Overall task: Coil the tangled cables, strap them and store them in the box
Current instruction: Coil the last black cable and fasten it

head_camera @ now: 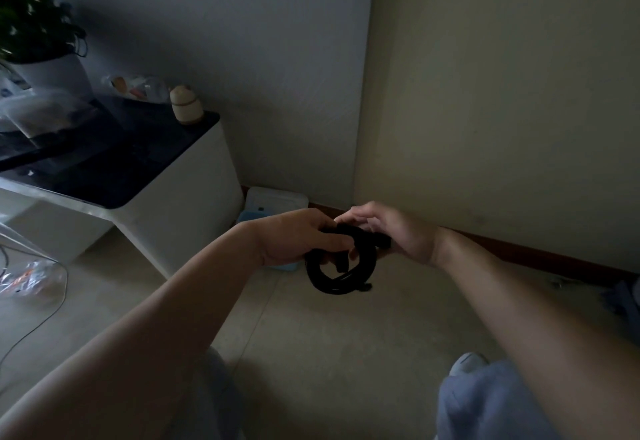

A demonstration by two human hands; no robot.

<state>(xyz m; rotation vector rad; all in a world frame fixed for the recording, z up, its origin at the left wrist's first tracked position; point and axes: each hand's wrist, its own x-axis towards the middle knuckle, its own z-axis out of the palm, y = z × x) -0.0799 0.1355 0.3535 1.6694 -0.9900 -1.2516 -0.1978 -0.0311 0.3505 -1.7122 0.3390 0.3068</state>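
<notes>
A coiled black cable [323, 278] hangs in mid-air above the floor, wound into a small ring. My left hand [294, 239] grips the top left of the coil, thumb over it and fingers curled under. My right hand [398, 232] holds a black strap [363, 242] that runs across the top right of the coil, fingers bent round its end. A white box with a blue base [277, 202] stands on the floor by the wall corner, partly hidden behind my left hand.
A white cabinet with a dark top [145, 176] stands at left, carrying a potted plant [38, 34], plastic bags and a small beige jar [187, 105]. A thin cable [41, 318] and a plastic bag [31, 277] lie on the floor at left. My knees are at the bottom.
</notes>
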